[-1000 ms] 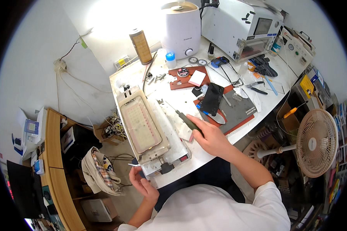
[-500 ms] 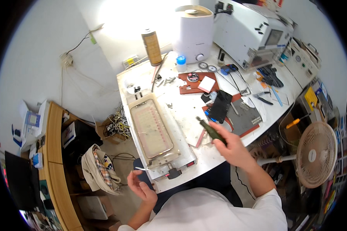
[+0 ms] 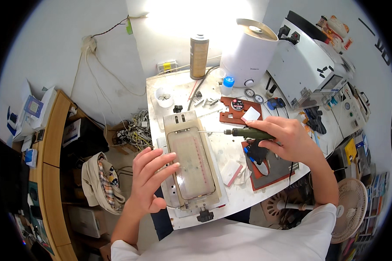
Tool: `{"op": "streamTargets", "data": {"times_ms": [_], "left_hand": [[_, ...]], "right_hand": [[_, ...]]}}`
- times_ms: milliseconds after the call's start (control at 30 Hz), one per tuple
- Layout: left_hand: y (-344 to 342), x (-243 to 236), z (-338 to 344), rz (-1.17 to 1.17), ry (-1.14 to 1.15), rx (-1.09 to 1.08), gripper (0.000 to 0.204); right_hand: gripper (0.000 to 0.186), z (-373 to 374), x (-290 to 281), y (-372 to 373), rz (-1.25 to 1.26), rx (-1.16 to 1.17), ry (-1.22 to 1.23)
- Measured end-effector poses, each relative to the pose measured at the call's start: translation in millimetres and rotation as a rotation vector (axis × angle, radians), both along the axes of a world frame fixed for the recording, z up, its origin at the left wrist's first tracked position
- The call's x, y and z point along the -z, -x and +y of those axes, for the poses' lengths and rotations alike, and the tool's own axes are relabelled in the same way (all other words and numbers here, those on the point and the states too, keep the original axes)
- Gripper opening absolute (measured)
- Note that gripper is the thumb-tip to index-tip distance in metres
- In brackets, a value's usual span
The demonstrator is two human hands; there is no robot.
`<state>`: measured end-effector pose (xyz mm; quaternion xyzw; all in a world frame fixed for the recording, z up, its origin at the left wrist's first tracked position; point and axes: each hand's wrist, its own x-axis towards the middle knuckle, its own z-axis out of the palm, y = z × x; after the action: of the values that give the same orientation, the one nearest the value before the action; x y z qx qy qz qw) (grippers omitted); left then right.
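Observation:
My right hand point(image 3: 287, 138) is closed round a dark green pen-shaped rotary tool point(image 3: 251, 132) with a chuck and a long thin bit. The bit points left, and its tip is over the upper part of a metal screen-holding plate point(image 3: 188, 117); whether it touches, I cannot tell. In the plate's frame lies a flat, rounded phone-screen-sized glass panel point(image 3: 190, 164) with a row of reddish marks. My left hand point(image 3: 150, 178) is open with fingers spread, by the plate's left edge. A black knob point(image 3: 205, 215) sticks out at the near end.
Behind the plate stand a white cup point(image 3: 164, 98), a spray can point(image 3: 199, 56), a blue-capped bottle point(image 3: 227, 85) and a white humidifier point(image 3: 249, 54). A red-brown mat point(image 3: 231, 116) and a grey mat point(image 3: 274, 174) lie to the right, near a white machine point(image 3: 309, 61). A fan point(image 3: 350, 209) stands beyond the table.
My right hand has moved up with the rotary tool, which now points left over the plate. My left hand has risen to the plate's left side. The view has shifted.

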<state>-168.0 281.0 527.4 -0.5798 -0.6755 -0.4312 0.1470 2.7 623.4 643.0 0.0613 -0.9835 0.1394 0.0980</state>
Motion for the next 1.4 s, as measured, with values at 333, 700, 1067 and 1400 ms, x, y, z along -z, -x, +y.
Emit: {"op": "streamTargets", "data": {"times_ms": [333,700,1067,1400], "left_hand": [[12,-10,14,0.017,0.133,0.126,0.098],[11,-11,12,-0.005,0.037,0.06,0.099],[4,-12,0,-0.03,0.022,0.027,0.094],[7,-15,6,-0.013,0.118,0.114,0.097]], "right_hand": [[0.059,21,14,21,0.157,-0.11,-0.173],[0.059,8,11,4,-0.018,0.009,0.314],[0.057,0,21,-7,0.062,0.028,0.006],[0.053,21,6,18,0.113,-0.137,-0.132]]}}
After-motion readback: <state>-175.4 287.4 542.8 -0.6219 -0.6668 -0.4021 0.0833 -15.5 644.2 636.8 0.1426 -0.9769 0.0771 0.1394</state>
